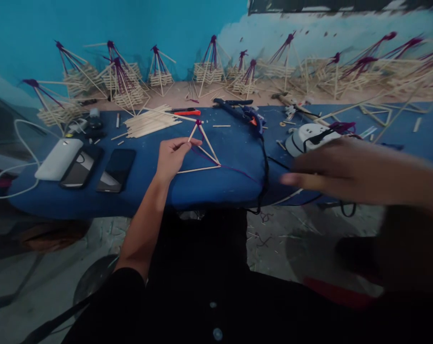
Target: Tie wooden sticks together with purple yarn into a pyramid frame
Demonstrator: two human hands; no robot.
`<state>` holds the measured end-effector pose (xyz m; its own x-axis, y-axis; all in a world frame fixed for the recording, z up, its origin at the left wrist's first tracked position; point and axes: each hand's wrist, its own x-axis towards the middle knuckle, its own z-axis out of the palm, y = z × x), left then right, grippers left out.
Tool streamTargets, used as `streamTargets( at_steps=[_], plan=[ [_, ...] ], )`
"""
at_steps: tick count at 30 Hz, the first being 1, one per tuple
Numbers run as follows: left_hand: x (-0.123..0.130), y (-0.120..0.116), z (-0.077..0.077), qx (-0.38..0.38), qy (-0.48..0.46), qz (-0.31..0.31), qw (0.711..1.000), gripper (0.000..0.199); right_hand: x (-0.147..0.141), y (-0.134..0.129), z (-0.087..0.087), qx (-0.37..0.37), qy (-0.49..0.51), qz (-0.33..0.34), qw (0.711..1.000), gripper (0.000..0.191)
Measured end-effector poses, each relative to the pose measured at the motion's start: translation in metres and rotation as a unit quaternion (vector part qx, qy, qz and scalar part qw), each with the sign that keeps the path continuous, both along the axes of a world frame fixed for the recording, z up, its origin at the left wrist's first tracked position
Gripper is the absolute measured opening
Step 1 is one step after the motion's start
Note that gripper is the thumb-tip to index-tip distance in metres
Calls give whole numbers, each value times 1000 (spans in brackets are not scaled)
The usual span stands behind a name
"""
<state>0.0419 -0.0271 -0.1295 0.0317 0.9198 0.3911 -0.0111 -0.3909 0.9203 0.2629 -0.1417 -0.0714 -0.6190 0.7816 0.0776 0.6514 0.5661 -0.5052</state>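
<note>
My left hand (173, 156) pinches one leg of a triangular stick frame (210, 144), whose top is tied with purple cord. The frame stands on the blue table cover (234, 186); a purple cord (240, 171) trails from it to the right. My right hand (327, 169) is smeared by motion over the right side of the table, near a white device (311, 136). Its fingers are too blurred to tell whether they hold anything. A blue glue gun (250, 117) lies behind the frame.
Several stick structures with purple tops (211, 71) line the back wall. Loose sticks (150, 122) and an orange cutter (188, 112) lie behind my left hand. A white power bank (59, 160) and two phones (116, 171) are at left. Black cable (265, 177) crosses the front edge.
</note>
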Motion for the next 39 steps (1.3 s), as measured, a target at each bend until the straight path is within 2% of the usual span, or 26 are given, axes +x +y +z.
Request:
streamTargets(
  at_steps=[3,6,9,11,13,14,18,21,24,30,36,39],
  plan=[
    [1,-1,3,-12,7,5,1000,25,-5,18,-4,21,40,-45,998,54],
    [1,-5,6,-17,10,6,1000,25,-21,38,-18,32,86,-99,991,63],
    [2,-9,9,-18,-5,-2,1000,23,-40,54,-32,5,108,-157,982,72],
    [2,-11,10,-23,-10,-6,1000,22,-49,60,-37,-25,93,-170,981,61],
    [2,-12,11,-28,-11,-6,1000,22,-51,61,-35,-42,66,-157,985,28],
    [2,-12,12,-30,-12,-5,999,21,-49,61,-31,-40,57,-148,986,18],
    [3,-13,12,-33,-37,-18,999,17,-34,60,-3,29,82,-113,990,33],
    [4,-11,10,-43,-56,-48,996,17,-23,68,22,92,104,-78,987,34],
    [5,-8,6,-63,-89,-47,993,12,-19,83,42,127,85,-64,986,33],
    [3,-9,4,-116,-118,-66,984,22,-12,96,61,152,43,-64,985,37],
    [2,-14,7,-146,-110,-79,980,37,-1,82,83,164,51,-17,985,40],
    [1,-16,6,-142,-75,-82,984,39,1,76,101,166,103,-23,980,41]
  ],
)
